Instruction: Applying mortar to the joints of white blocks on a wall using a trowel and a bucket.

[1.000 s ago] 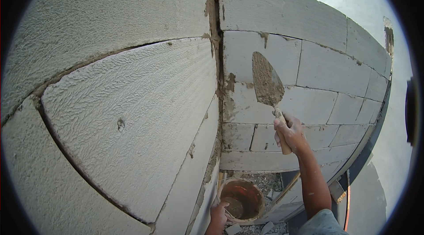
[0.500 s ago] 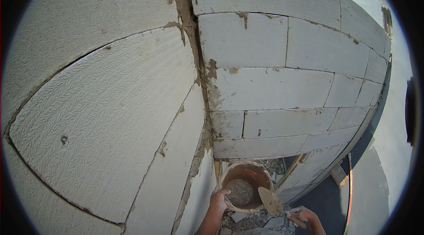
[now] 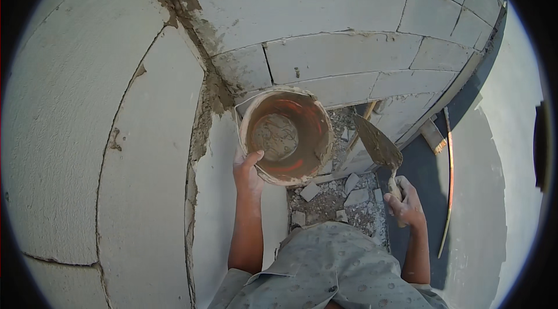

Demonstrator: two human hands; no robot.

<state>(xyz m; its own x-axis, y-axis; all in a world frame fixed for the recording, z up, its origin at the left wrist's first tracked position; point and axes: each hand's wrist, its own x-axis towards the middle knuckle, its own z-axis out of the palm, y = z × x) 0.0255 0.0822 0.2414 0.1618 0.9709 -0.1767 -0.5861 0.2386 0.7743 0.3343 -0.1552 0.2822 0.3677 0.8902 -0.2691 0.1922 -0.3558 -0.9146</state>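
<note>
My left hand (image 3: 249,172) grips the rim of a mortar-smeared bucket (image 3: 299,134) at its lower left, thumb over the edge; a little wet grey mortar (image 3: 273,134) lies in its bottom, with orange showing on the inner wall. To the right of the bucket, my right hand (image 3: 404,201) is closed round the handle of a pointed trowel (image 3: 375,140), its mortar-coated blade raised toward the upper left, apart from the bucket.
A block wall (image 3: 325,4) meets a left block wall (image 3: 139,204) at a mortar-filled corner. Rubble (image 3: 354,195) lies below the bucket. At right are a brush (image 3: 433,134), a thin rod (image 3: 450,169) and a pale smooth surface (image 3: 476,216).
My view has tilted further down, showing my body. The bucket now sits higher in view. The trowel dropped from the wall to the bucket, then moved out to its right, blade raised.
</note>
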